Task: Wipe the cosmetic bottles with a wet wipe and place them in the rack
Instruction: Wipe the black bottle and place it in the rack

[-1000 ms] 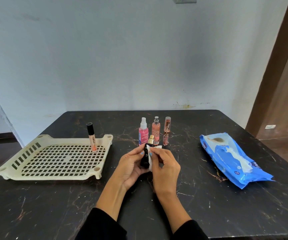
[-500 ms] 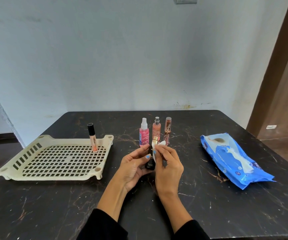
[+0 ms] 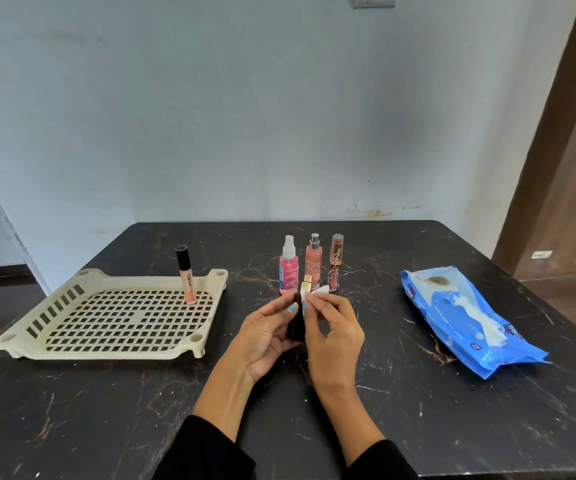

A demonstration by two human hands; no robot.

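Note:
My left hand (image 3: 265,332) holds a small black bottle (image 3: 297,323) with a gold cap upright above the table's middle. My right hand (image 3: 335,329) pinches a white wet wipe (image 3: 309,291) against the bottle's neck and cap. Behind my hands stand three bottles in a row: a pink spray bottle (image 3: 288,266), a peach spray bottle (image 3: 313,263) and a slim rose tube (image 3: 336,263). A lip gloss tube (image 3: 186,275) with a black cap stands upright at the back of the cream slotted rack (image 3: 72,299) on the left.
A blue wet-wipe pack (image 3: 466,317) lies on the right of the black marble table (image 3: 106,410), a wipe sticking out of its opening. A pale wall runs behind the table. A brown door frame (image 3: 539,168) is at the far right.
My right hand has slid the wipe up from the bottle's body to its neck and cap. My left hand has turned the bottle slightly. Nothing else has moved.

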